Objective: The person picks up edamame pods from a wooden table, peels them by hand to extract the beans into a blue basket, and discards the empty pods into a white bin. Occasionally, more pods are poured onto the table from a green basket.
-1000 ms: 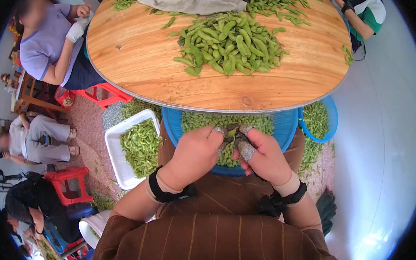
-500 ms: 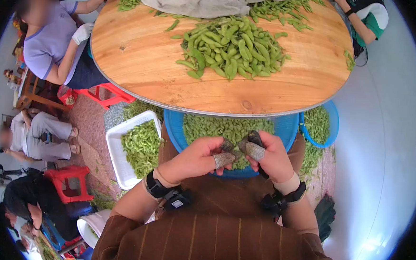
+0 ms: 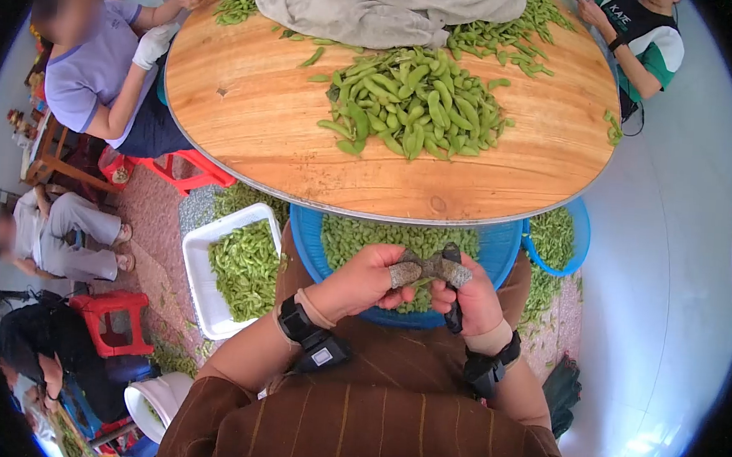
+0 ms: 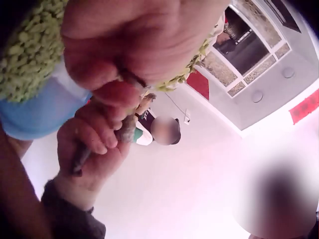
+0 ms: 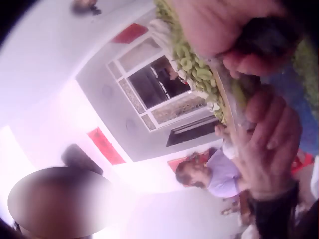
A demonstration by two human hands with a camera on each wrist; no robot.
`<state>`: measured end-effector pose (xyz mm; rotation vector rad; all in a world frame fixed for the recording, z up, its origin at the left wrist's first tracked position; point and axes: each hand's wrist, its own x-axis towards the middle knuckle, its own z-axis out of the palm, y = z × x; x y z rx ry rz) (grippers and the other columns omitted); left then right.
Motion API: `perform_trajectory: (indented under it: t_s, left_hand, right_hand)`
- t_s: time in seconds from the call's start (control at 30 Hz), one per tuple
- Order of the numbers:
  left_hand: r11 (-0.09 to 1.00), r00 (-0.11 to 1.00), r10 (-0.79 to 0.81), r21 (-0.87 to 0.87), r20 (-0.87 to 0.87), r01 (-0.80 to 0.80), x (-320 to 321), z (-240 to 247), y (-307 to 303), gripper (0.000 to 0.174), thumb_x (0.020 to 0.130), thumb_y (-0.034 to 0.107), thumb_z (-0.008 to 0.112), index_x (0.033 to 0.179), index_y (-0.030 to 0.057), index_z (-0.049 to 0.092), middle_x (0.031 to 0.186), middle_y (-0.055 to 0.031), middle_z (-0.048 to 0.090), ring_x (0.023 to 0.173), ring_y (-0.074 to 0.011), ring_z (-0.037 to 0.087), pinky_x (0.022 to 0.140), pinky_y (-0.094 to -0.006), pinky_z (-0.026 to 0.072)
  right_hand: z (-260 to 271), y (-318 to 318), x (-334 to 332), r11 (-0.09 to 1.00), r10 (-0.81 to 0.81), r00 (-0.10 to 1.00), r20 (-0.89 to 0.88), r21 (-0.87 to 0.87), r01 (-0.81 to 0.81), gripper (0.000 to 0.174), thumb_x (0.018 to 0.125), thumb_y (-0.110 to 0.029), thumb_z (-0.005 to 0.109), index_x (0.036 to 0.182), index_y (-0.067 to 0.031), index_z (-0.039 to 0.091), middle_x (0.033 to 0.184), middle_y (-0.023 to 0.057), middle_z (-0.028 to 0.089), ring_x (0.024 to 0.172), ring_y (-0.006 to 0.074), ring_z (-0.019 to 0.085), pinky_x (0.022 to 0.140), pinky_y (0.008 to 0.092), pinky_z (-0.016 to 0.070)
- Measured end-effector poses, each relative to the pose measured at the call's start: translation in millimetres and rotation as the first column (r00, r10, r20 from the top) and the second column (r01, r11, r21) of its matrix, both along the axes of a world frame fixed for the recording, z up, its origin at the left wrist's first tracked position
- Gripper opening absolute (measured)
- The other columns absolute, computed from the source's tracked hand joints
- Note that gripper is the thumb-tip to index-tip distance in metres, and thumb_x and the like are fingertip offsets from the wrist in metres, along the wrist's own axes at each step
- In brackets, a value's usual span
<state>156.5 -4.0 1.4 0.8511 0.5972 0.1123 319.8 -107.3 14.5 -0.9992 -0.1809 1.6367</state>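
Observation:
My two hands meet over a blue basin (image 3: 302, 241) of shelled green beans (image 3: 357, 235). A green soybean pod (image 5: 239, 93) shows between them, gripped at the fingertips of my left hand (image 3: 361, 280). My right hand (image 3: 477, 298) holds a dark slim object (image 3: 454, 319) along its palm; its kind cannot be told. Its thumb presses up against the left thumb at the pod. Grey wrapping covers both thumbs. In the left wrist view, the curled right fingers (image 4: 92, 134) lie over the dark object, close beneath the left hand.
A round wooden table (image 3: 254, 138) ahead bears a heap of pods (image 3: 424, 106) and a grey cloth (image 3: 362, 10). White crate (image 3: 202, 302) with pods stands left, a blue tub (image 3: 579, 237) right. People sit around; a red stool (image 3: 113, 318) is at left.
My hands parted slightly, then came together again with a bit of green between them. The table and the things on it sit lower in the head view. The seated person at left shifted an arm.

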Motion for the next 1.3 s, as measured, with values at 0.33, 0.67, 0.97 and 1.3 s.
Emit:
perform_trajectory:
  t_s: [0.33,0.67,0.97,1.3]
  left_hand:
    - [0.355,0.999,-0.014,0.934,-0.04,0.042,-5.2,0.9,2.1,0.03,0.082,0.012,0.063,0.111,0.0044,0.058,0.085,-0.0204,0.062,0.081,-0.037,0.061,0.069,-0.0395,0.0482]
    - [0.256,0.82,0.456,0.934,-0.346,0.251,-107.6,-1.3,5.9,0.025,0.078,0.004,0.06,0.102,0.0017,0.059,0.086,-0.0232,0.06,0.082,-0.0395,0.06,0.069,-0.0432,0.0488]
    - [0.28,0.931,0.364,0.956,-0.015,-0.094,-75.9,23.7,2.9,0.032,0.087,0.0,0.05,0.118,-0.0014,0.055,0.097,-0.0111,0.065,0.08,-0.021,0.063,0.074,-0.0286,0.0499]
    - [0.829,0.954,0.284,0.476,0.096,-0.295,-2.5,45.5,6.5,0.019,0.094,0.009,0.046,0.106,0.0,0.058,0.088,-0.004,0.064,0.072,-0.0098,0.06,0.064,-0.023,0.0475]
  right_hand:
    - [13.6,8.5,1.1,0.958,-0.001,0.229,0.973,0.066,-0.279,0.014,0.079,-0.011,0.065,0.083,0.0014,0.059,0.071,0.0126,0.06,0.06,0.0272,0.055,0.058,0.0325,0.046]
    - [46.2,98.0,16.1,0.941,-0.332,-0.483,0.81,0.245,-0.235,0.024,0.07,-0.004,0.062,0.093,-0.0014,0.055,0.083,0.0183,0.057,0.075,0.0382,0.058,0.062,0.0454,0.0463]
    - [42.6,71.2,-6.6,0.92,-0.347,-0.226,0.91,0.283,-0.272,0.017,0.071,-0.006,0.065,0.084,-0.0013,0.054,0.079,0.0176,0.058,0.075,0.0377,0.058,0.063,0.0439,0.047]
    - [51.5,35.8,-1.7,0.909,-0.11,0.227,0.968,0.19,-0.372,0.023,0.076,-0.011,0.066,0.094,0.0006,0.058,0.083,0.0192,0.063,0.079,0.0338,0.063,0.067,0.0352,0.0491]
